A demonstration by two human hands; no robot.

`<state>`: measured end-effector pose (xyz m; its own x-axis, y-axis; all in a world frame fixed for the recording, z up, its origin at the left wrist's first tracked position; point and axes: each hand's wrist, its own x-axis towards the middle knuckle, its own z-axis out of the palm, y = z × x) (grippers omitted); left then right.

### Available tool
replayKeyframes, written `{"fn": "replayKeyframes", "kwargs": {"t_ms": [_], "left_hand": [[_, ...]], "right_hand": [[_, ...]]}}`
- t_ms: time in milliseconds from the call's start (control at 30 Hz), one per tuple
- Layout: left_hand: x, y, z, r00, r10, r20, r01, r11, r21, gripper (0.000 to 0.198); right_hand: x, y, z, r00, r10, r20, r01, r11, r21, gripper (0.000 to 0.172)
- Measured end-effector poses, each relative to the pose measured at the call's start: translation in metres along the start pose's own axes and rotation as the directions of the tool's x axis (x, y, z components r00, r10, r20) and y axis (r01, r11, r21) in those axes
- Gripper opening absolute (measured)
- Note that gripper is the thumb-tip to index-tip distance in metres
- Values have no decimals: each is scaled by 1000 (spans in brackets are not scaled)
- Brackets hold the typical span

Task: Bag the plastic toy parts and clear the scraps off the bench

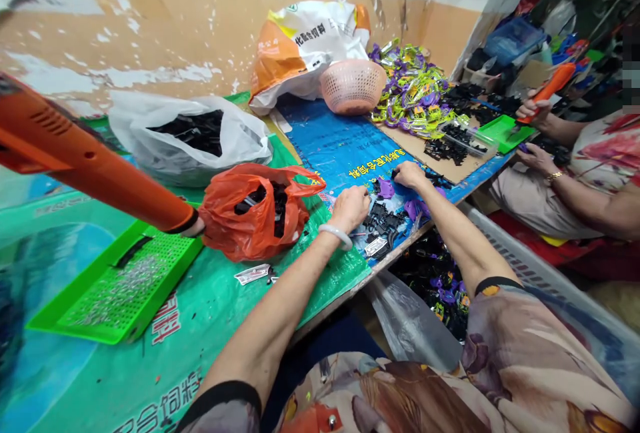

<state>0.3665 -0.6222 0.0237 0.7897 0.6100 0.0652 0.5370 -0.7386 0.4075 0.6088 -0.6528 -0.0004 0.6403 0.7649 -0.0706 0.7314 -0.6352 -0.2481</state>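
My left hand (351, 208), with a pale bangle at the wrist, is closed over the blue sheet, its fingertips curled beside a small dark piece; what it grips is hidden. To its right, my right hand (410, 174) pinches a small black plastic part (395, 173). A purple plastic piece (385, 188) lies between the two hands. Below them is a pile of black plastic parts (384, 220), with another purple piece (414, 209) at its right. A silver-and-black flat piece (375, 246) rests at the table edge.
An orange electric screwdriver (100, 160) reaches in from the left over a green tray (125, 286) of screws. Beside it stand a red bag (255, 236) and a white bag (175, 163) of black parts. A pink basket (353, 86) is behind; a co-worker's hand (537, 110) holds another screwdriver.
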Motion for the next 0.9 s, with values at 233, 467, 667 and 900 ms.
{"fn": "replayKeyframes", "kwargs": {"t_ms": [233,467,667,900], "left_hand": [[71,1,40,995,37,93,-38,999,10,37],[88,11,58,985,108,131,-110,994,13,31],[91,14,61,994,16,107,-11,999,-48,27],[85,9,62,996,6,91,0,998,-58,33]], "right_hand": [[-13,71,-56,971,183,-151,-18,691,723,21],[-34,153,-60,952,256,-166,-129,831,541,20],[-9,136,-40,993,122,2,-113,913,393,20],[19,109,-33,988,-66,139,64,998,22,21]]}}
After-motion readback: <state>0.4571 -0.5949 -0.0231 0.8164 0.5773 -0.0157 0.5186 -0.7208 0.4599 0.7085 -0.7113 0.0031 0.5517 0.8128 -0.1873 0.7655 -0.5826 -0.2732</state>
